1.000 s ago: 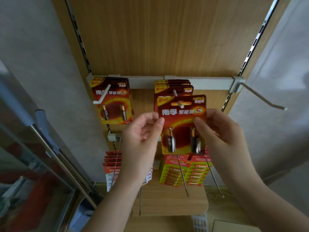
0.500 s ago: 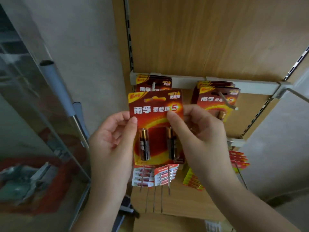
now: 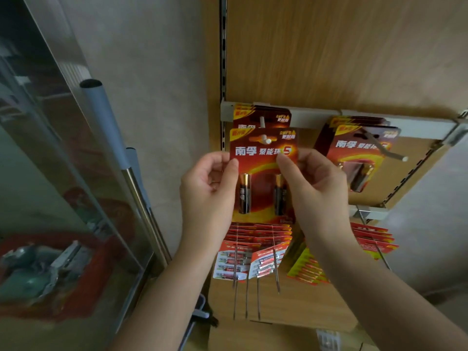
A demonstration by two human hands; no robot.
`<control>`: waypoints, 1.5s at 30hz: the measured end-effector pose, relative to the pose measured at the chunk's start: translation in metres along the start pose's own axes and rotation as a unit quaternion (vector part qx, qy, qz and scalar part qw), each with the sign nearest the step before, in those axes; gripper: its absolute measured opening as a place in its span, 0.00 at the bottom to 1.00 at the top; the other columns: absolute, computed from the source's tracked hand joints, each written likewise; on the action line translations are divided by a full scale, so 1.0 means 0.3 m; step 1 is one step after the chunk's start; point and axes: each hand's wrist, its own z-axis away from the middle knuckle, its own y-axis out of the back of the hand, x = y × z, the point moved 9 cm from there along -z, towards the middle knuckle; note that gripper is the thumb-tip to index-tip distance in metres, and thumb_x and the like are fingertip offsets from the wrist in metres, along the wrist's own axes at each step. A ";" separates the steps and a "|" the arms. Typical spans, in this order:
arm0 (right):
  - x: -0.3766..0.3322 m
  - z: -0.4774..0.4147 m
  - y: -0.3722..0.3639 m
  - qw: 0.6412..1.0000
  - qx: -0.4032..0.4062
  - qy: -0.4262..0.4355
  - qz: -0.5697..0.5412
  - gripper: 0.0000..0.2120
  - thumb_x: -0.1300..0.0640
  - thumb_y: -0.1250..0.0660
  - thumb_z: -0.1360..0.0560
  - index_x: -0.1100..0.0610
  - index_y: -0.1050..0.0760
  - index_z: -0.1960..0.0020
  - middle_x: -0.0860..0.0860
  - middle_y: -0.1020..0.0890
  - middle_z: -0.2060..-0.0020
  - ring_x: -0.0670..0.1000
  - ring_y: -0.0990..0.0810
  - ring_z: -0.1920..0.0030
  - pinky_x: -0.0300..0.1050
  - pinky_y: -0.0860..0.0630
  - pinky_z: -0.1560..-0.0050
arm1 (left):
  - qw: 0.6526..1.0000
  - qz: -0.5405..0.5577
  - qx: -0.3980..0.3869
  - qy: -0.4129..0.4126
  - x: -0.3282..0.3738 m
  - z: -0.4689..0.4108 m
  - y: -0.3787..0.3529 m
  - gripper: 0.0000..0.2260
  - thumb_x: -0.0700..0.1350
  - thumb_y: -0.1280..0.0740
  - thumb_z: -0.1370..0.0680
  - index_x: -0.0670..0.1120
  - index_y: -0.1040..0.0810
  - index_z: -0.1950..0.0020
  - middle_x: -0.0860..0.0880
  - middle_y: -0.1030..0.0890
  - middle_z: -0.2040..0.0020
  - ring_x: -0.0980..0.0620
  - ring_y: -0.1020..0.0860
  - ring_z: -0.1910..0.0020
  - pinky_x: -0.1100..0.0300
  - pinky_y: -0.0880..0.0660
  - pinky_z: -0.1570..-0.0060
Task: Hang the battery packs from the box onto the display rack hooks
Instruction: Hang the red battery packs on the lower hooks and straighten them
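While the left hand (image 3: 207, 188) pinches the left edge of a red cardboard two-cell battery pack (image 3: 260, 183) and the right hand (image 3: 316, 188) pinches its right edge, the white-tipped metal hook (image 3: 267, 141) shows through the card's hang slot. Behind hang matching red packs (image 3: 263, 117) on the white metal rail (image 3: 311, 117).

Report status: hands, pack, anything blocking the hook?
Left hand and right hand both pinching the battery pack by its side edges. Hang slot lined up on the white hook tip. Nothing blocking; other packs hang behind.
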 end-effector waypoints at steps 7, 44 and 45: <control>0.023 -0.123 -0.005 0.995 0.063 0.023 0.080 0.06 0.51 0.35 0.25 0.52 0.29 0.51 0.42 0.23 0.61 0.36 0.23 0.64 0.25 0.26 0.68 | 0.996 -0.083 0.020 -0.016 -0.035 -0.151 -0.058 0.04 0.44 0.37 0.22 0.47 0.25 0.49 0.56 0.23 0.59 0.60 0.24 0.59 0.71 0.27 0.60; 0.140 0.037 0.428 0.988 0.034 -0.143 0.053 0.15 0.49 0.47 0.20 0.50 0.33 0.35 0.46 0.26 0.41 0.51 0.30 0.36 0.47 0.31 0.38 | 0.990 -0.051 -0.128 0.012 -0.028 0.163 -0.386 0.20 0.54 0.47 0.20 0.55 0.38 0.29 0.59 0.35 0.29 0.63 0.37 0.30 0.68 0.40 0.33; 0.138 0.011 0.442 0.988 0.038 -0.143 0.047 0.19 0.46 0.49 0.20 0.48 0.38 0.30 0.47 0.30 0.34 0.50 0.33 0.32 0.48 0.36 0.35 | 0.988 -0.048 -0.139 0.039 -0.025 0.152 -0.423 0.21 0.54 0.49 0.20 0.55 0.43 0.27 0.59 0.40 0.26 0.62 0.41 0.28 0.68 0.44 0.33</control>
